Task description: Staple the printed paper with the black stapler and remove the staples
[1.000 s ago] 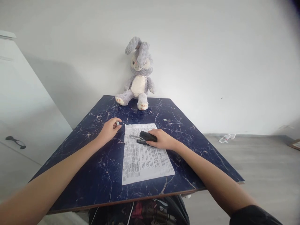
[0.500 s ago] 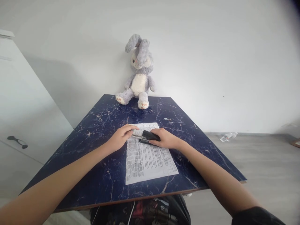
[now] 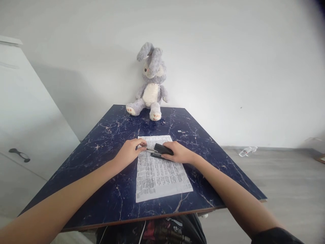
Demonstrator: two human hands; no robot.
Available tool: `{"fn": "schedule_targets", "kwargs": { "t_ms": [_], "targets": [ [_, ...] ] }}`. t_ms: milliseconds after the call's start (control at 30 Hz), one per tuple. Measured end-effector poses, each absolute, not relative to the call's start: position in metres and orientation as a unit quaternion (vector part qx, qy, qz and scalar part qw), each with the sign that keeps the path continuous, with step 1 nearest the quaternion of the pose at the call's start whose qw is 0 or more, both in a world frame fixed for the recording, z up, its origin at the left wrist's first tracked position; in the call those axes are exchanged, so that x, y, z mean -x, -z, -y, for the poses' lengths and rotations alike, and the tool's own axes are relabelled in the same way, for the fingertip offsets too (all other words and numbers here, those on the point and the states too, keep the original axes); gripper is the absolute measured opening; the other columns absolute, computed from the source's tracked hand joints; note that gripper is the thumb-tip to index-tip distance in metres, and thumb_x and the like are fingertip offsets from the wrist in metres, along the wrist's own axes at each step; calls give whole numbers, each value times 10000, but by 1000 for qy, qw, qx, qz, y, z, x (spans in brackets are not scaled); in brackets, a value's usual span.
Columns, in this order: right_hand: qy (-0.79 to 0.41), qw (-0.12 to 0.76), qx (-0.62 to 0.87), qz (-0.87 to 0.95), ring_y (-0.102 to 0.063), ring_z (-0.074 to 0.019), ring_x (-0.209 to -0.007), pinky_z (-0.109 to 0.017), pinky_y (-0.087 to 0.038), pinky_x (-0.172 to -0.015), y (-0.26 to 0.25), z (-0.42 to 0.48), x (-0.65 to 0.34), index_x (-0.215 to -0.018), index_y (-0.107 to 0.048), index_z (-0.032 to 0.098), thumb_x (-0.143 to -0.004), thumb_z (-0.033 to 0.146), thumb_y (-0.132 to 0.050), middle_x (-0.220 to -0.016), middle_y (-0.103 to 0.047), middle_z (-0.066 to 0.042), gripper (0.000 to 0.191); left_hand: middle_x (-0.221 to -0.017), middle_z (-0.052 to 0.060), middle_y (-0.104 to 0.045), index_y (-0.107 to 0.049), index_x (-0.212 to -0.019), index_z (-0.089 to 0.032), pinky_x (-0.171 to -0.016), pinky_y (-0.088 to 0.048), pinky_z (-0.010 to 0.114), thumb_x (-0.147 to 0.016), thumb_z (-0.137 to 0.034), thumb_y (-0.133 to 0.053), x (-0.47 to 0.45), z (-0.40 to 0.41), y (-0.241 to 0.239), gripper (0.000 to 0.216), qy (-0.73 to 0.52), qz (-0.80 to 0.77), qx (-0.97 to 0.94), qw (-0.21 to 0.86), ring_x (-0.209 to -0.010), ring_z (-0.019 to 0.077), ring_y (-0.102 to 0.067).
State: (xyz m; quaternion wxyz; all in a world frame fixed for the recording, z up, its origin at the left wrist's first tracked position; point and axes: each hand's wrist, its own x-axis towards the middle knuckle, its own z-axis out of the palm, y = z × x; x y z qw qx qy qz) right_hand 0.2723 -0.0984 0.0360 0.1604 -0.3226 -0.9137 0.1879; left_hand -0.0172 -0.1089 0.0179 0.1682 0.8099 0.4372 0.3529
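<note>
A black stapler (image 3: pixel 162 148) lies over the upper half of a printed sheet of paper (image 3: pixel 162 183). Its black parts are spread apart, and a silver metal strip (image 3: pixel 150 150) sticks out of it to the left. My right hand (image 3: pixel 182 152) is wrapped round the stapler's right end, thumb below and fingers above. With curled fingers, my left hand (image 3: pixel 128 151) pinches the strip's outer end at the sheet's left edge. Something small and dark shows between those fingers; I cannot tell whether it is part of the stapler.
The sheet rests on a dark blue marbled table (image 3: pixel 101 203). A grey plush rabbit (image 3: pixel 151 91) sits at the far edge against the wall. Small white bits (image 3: pixel 180 131) lie right of centre. A white cabinet (image 3: pixel 30 112) stands left; a clear plastic item (image 3: pixel 247 151) is on the floor.
My left fingers have curled in from a more stretched pose and closed on the end of the metal strip. My right hand keeps its hold on the stapler. The view has tilted up slightly.
</note>
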Motion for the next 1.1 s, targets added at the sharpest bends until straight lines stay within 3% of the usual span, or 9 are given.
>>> {"fn": "schedule_targets", "kwargs": {
  "t_ms": [133,500,900,1100],
  "targets": [
    [-201,162,323,910,-534,-143,-671,-278,-359,-629,-37,99,-271,-893,-550,191,-984,388,-649,-806,-619,-8,238,-1015,34,-822,-821,-962,-244,-940,-568,396,-884,-177,-774,12,106,-15,113,-344,-417,-822,178,-953,251,-762],
    [-199,167,317,912,-538,-147,-696,-282,-364,-651,-36,99,-272,-900,-548,190,-985,392,-651,-828,-627,-15,242,-1025,30,-818,-843,-972,-269,-822,-564,332,-857,-237,-817,8,99,-8,122,-349,-424,-789,275,-916,214,-745],
    [-200,161,319,912,-533,-145,-701,-286,-364,-654,-35,98,-274,-911,-543,194,-996,413,-641,-829,-621,-11,254,-1029,47,-820,-849,-907,-281,-822,-571,371,-866,-316,-802,11,96,-9,72,-347,-390,-805,283,-920,235,-752],
    [-208,158,323,910,-541,-150,-702,-287,-374,-651,-36,99,-275,-916,-556,192,-994,404,-639,-831,-624,-14,241,-1052,54,-817,-860,-964,-308,-867,-604,382,-893,-336,-789,25,91,-13,104,-323,-369,-823,288,-945,237,-764]
  ]
}}
